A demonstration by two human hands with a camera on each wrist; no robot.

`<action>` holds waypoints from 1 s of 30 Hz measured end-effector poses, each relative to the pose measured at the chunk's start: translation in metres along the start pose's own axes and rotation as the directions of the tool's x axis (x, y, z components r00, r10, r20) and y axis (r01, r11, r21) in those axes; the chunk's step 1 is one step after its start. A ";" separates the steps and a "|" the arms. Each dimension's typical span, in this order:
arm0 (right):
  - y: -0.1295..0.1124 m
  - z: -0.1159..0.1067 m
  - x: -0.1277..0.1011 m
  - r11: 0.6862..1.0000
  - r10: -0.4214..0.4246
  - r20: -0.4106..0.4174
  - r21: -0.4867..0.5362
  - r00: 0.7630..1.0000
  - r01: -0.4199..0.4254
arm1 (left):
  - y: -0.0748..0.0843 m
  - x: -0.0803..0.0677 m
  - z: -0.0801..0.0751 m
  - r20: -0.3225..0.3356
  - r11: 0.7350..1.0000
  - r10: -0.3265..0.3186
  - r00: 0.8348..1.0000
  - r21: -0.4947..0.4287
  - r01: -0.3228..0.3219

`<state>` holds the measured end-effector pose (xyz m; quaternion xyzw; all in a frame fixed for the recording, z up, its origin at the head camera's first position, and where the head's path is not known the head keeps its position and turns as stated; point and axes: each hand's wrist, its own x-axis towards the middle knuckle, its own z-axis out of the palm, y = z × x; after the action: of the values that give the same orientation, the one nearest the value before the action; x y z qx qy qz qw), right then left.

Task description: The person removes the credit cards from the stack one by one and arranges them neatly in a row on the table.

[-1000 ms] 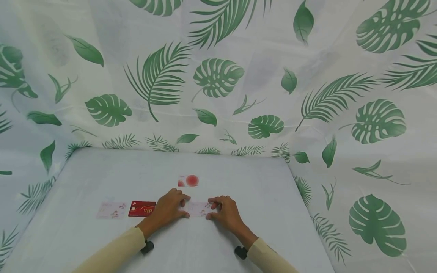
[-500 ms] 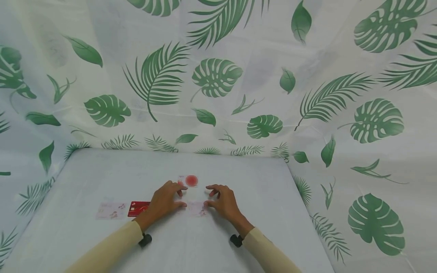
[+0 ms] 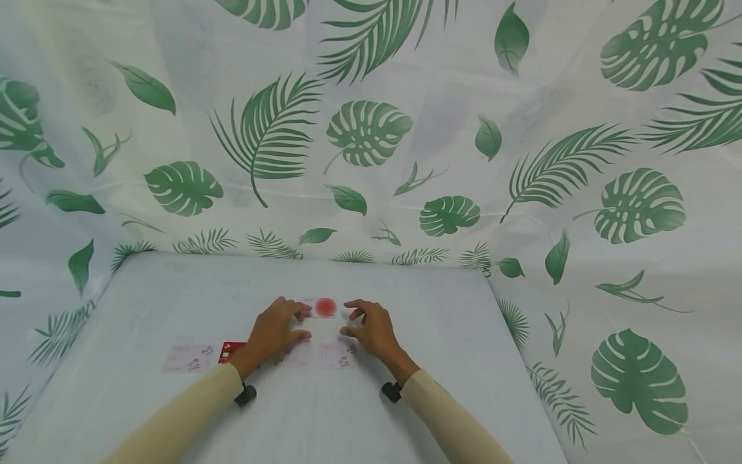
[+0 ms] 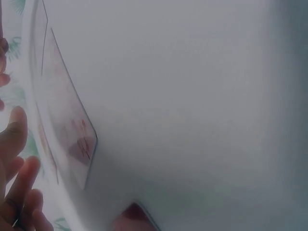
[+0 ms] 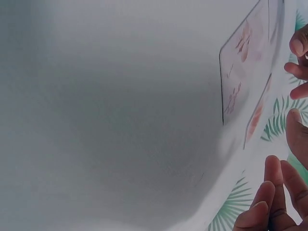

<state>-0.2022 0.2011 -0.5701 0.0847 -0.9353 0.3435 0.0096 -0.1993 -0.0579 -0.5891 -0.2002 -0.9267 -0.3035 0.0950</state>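
A card with a large red circle lies flat on the white table, between my two hands in the head view. My left hand is at its left end, fingers loosely bent over that edge; whether they touch it I cannot tell. Just off its right edge is my right hand, thumb and fingers spread apart with nothing between them. Nearer to me lie two pale pink flowered cards, a left one and a right one. The left wrist view shows a pale card beyond the palm.
A red card is partly covered by my left wrist. To its left lies another pale pink card. Behind the table hangs a white cloth printed with green leaves. A dark wrist device sits on the left wrist.
Both hands have left the pale pink cards in the nearer row and moved forward to the red-circle card. The nearer cards stay on the table.
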 end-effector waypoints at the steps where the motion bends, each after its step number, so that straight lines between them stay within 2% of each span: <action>1: -0.001 0.000 0.002 1.000 -0.001 0.000 0.003 1.000 0.001 | -0.001 0.001 0.000 0.003 1.000 -0.005 1.000 -0.001 0.005; 9: -0.002 0.003 0.016 1.000 0.017 -0.001 -0.006 1.000 -0.017 | -0.010 0.011 0.002 0.024 0.999 -0.028 0.999 0.036 0.027; 13: -0.003 0.006 0.023 0.998 0.062 0.011 0.000 0.998 -0.062 | -0.013 0.016 0.003 0.034 0.998 -0.049 0.998 0.043 0.047; 23: -0.005 0.015 0.035 0.994 0.112 0.033 0.002 0.993 -0.112 | -0.023 0.024 0.003 0.040 0.997 -0.049 0.998 0.054 0.047; 30: -0.004 0.023 0.042 0.991 0.129 0.060 -0.029 0.990 -0.127 | -0.026 0.030 0.006 0.071 0.994 -0.088 0.994 0.075 0.083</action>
<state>-0.2418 0.1769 -0.5821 0.0351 -0.9429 0.3287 -0.0405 -0.2382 -0.0641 -0.5985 -0.1680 -0.9476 -0.2662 0.0546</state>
